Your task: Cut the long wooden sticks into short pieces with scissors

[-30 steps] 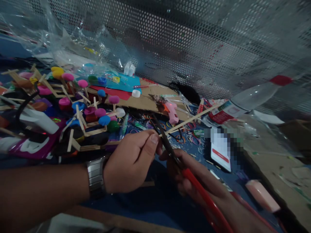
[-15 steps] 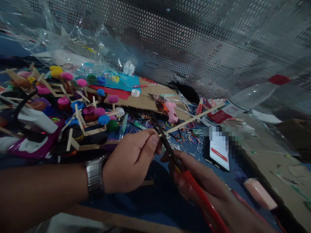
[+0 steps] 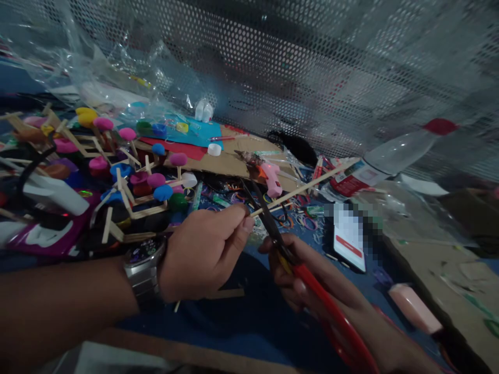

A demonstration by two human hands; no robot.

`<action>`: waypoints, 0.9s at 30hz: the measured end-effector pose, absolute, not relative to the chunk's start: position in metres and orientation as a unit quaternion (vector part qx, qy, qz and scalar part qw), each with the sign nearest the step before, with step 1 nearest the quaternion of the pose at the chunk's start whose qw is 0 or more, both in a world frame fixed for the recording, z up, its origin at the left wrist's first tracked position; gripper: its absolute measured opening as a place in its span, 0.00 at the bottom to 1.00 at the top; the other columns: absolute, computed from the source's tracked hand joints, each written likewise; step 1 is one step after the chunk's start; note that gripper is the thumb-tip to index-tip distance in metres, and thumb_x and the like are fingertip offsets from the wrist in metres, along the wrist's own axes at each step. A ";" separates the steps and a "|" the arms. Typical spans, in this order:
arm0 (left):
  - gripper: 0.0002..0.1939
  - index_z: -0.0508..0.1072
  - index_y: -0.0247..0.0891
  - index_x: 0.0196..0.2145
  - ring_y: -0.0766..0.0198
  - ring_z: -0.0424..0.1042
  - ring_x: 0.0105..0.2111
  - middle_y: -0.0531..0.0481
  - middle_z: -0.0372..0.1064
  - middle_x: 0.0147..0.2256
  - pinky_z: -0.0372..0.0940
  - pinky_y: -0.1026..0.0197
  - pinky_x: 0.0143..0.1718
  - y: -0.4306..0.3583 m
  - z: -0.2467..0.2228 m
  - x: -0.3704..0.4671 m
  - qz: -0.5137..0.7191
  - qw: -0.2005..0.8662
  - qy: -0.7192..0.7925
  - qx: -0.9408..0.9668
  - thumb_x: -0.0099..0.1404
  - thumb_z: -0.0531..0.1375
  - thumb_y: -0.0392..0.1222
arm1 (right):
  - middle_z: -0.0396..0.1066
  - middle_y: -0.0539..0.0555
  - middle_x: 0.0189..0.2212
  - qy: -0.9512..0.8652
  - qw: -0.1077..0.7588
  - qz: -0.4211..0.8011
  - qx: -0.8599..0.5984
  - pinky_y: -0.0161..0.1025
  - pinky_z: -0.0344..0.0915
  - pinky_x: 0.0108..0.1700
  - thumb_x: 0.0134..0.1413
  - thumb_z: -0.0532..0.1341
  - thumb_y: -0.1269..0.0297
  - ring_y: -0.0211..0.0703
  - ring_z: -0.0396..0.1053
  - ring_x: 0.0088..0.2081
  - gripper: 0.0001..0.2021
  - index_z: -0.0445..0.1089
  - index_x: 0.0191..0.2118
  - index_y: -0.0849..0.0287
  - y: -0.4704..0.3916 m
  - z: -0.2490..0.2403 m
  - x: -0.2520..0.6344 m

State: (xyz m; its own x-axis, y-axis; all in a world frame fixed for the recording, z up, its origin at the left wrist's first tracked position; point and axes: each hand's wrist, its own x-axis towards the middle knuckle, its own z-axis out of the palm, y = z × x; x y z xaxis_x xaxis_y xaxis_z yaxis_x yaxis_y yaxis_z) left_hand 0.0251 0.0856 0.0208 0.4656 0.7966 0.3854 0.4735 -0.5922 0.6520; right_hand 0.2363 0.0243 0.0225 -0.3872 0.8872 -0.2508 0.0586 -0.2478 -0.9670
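Observation:
My left hand, with a watch on its wrist, pinches one end of a thin wooden stick. The stick slants up to the right, its far end in front of the bottle. My right hand grips red-handled scissors. Their dark blades point up and left and are parted, crossing the stick just beside my left fingertips. Whether the blades touch the stick, I cannot tell. Beyond the blades lies a pink glue gun on the cardboard.
Wooden-stick pieces with colourful soft-looking tops crowd the left. A plastic bottle leans at the back right, near a lit phone and a pink block. Cardboard, loose rubber bands and clear plastic wrap lie around.
My left hand has shifted slightly left and its wrist has turned, so the watch face shows. The scissors and stick stay crossed near the fingertips. The view has moved slightly.

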 end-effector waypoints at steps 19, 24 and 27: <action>0.13 0.57 0.41 0.28 0.67 0.56 0.19 0.58 0.54 0.19 0.45 0.59 0.24 0.088 0.019 0.023 0.332 0.205 0.365 0.845 0.72 0.48 0.41 | 0.57 0.47 0.27 -0.529 0.306 0.633 -0.475 0.31 0.57 0.23 0.61 0.62 0.49 0.35 0.53 0.24 0.17 0.69 0.52 0.49 0.028 0.024 0.236; 0.15 0.57 0.41 0.27 0.65 0.57 0.19 0.57 0.56 0.19 0.45 0.57 0.25 0.087 0.017 0.024 0.324 0.173 0.380 0.849 0.73 0.46 0.41 | 0.60 0.49 0.31 -0.517 0.328 0.622 -0.487 0.34 0.61 0.29 0.58 0.63 0.45 0.38 0.56 0.28 0.22 0.69 0.55 0.47 0.023 0.023 0.233; 0.15 0.56 0.41 0.27 0.65 0.57 0.19 0.56 0.56 0.19 0.45 0.57 0.25 0.086 0.018 0.024 0.322 0.153 0.373 0.856 0.73 0.46 0.41 | 0.64 0.50 0.34 -0.517 0.325 0.604 -0.513 0.37 0.66 0.35 0.52 0.67 0.46 0.41 0.61 0.32 0.26 0.68 0.55 0.46 0.016 0.023 0.232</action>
State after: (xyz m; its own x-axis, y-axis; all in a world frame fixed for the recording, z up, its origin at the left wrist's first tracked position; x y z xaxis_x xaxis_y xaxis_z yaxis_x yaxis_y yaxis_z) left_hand 0.0239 0.0864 0.0181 0.5140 0.7381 0.4370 0.5409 -0.6743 0.5028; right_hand 0.2317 0.0163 0.0234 -0.2635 0.9220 -0.2836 0.1377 -0.2550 -0.9571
